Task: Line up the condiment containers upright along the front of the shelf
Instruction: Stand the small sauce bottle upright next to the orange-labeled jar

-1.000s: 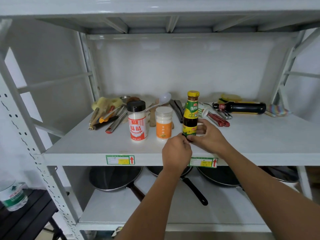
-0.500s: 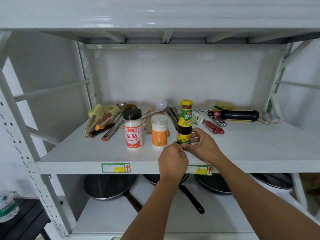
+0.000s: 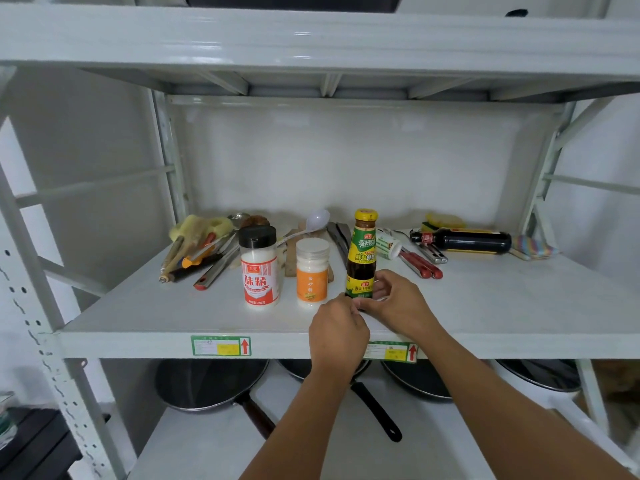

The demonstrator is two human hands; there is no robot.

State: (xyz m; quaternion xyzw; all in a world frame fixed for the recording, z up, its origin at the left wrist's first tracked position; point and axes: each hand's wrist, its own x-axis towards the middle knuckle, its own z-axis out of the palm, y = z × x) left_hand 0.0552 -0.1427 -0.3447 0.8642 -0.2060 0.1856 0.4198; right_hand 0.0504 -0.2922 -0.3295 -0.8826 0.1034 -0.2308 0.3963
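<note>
Both hands, left hand (image 3: 337, 329) and right hand (image 3: 398, 304), seemingly grip upright sauce bottle (image 3: 362, 258) base near shelf (image 3: 502, 306) front edge, bare room rightward.

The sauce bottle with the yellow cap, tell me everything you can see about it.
The sauce bottle is dark glass by the look of it, with a yellow cap and green-and-yellow labels. It stands upright near the shelf front, right of the orange-labelled jar. Both hands, left and right, hold its base.
</note>
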